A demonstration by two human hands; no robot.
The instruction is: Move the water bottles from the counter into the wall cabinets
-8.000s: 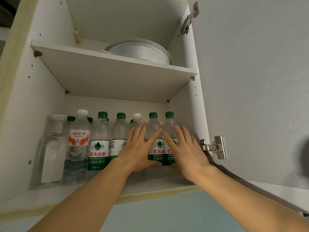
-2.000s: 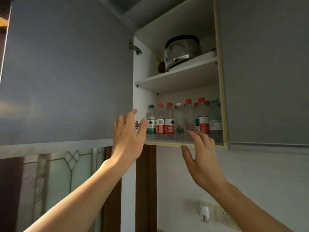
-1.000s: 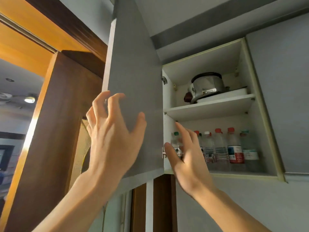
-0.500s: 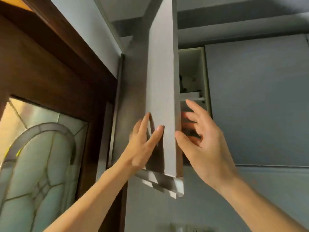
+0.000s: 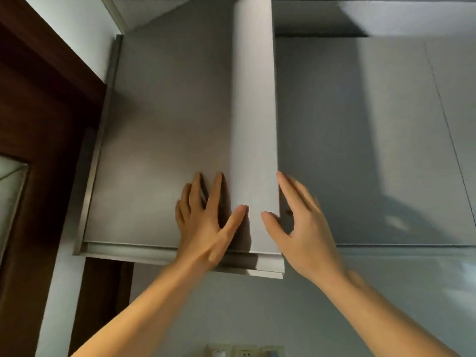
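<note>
Head view: both hands on a grey wall cabinet door, almost shut.

Looking up from below, the cabinet door (image 5: 253,130) stands nearly edge-on, with no gap showing into the cabinet behind it. The left hand (image 5: 203,222) lies flat against the door's outer face, fingers (image 5: 215,194) straight and spread, thumb reaching across toward the door's free edge; it grips nothing. The right hand (image 5: 301,228) sits just beside that free edge, fingers straight and slightly blurred, thumb tip touching the door near its lower corner, nothing held. The neighbouring cabinet front (image 5: 360,140) to the right is closed. No water bottles can be seen from here, so where they sit cannot be told. A dark wooden door frame (image 5: 38,124) runs along the left, and wall sockets (image 5: 244,351) peek in at the bottom edge.
</note>
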